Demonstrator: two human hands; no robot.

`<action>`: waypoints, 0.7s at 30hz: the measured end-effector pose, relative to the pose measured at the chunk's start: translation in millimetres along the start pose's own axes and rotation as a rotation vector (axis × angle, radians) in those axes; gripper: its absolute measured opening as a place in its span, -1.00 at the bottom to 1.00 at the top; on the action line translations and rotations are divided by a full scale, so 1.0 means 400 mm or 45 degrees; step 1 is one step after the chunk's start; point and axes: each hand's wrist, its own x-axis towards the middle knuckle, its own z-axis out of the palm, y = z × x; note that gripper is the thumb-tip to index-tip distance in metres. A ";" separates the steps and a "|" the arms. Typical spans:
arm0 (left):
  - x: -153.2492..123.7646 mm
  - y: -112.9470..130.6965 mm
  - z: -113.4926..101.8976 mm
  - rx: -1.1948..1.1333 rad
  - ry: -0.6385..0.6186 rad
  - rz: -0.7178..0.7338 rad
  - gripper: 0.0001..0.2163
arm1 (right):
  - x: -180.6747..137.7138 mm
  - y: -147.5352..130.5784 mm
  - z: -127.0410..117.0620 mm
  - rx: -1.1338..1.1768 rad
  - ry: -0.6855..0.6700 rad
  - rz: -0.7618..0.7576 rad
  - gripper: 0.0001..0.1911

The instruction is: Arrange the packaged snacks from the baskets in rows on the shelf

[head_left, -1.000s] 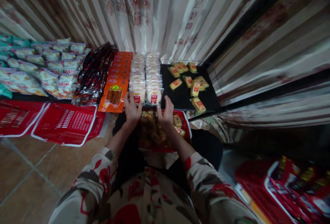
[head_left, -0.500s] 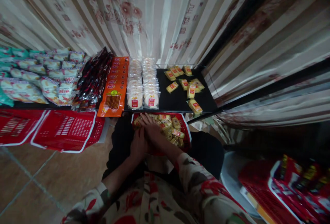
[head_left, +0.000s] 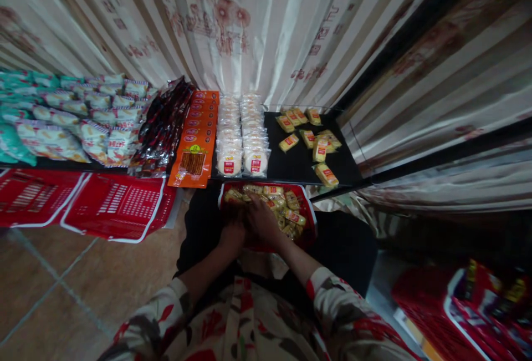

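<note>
A red basket (head_left: 308, 206) with a white rim rests between my knees, below the shelf's front edge. Small yellow-wrapped snack packs (head_left: 292, 200) fill much of it. Inside the basket's left half is my left hand (head_left: 233, 232), its fingers lost in shadow among the packs. My right hand (head_left: 262, 220) reaches in beside it, fingers bent down at the packs and their tips hidden. Whether either hand grips a pack cannot be made out. More yellow packs (head_left: 320, 150) lie loosely on the right part of the black shelf (head_left: 286, 169), some grouped at the back.
Left along the shelf stand two rows of round white crackers (head_left: 256, 162), orange snack packets (head_left: 193, 145), dark packets (head_left: 162, 133) and white bags (head_left: 100, 133). Red baskets (head_left: 116, 206) sit below at left. Another red basket (head_left: 432, 294) holds packets at right. A black post (head_left: 415, 39) rises at right.
My right hand, previously spread flat over the packs and the left hand, has drawn back right with its fingers now bent downward. The left hand has sunk lower in the basket. The view has shifted slightly.
</note>
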 end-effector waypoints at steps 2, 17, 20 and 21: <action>0.007 -0.014 0.002 -0.085 0.052 -0.032 -0.63 | -0.006 0.011 0.003 0.008 0.065 0.115 -0.67; 0.030 -0.094 0.018 -0.397 0.392 0.011 -0.69 | -0.002 0.097 0.001 0.073 0.486 0.667 -0.76; 0.037 -0.082 0.027 -0.423 0.290 0.123 -0.65 | -0.017 0.087 -0.010 0.064 0.373 0.464 -0.75; 0.039 -0.075 0.029 -0.422 0.250 0.142 -0.62 | -0.022 0.087 -0.013 0.060 0.290 0.426 -0.75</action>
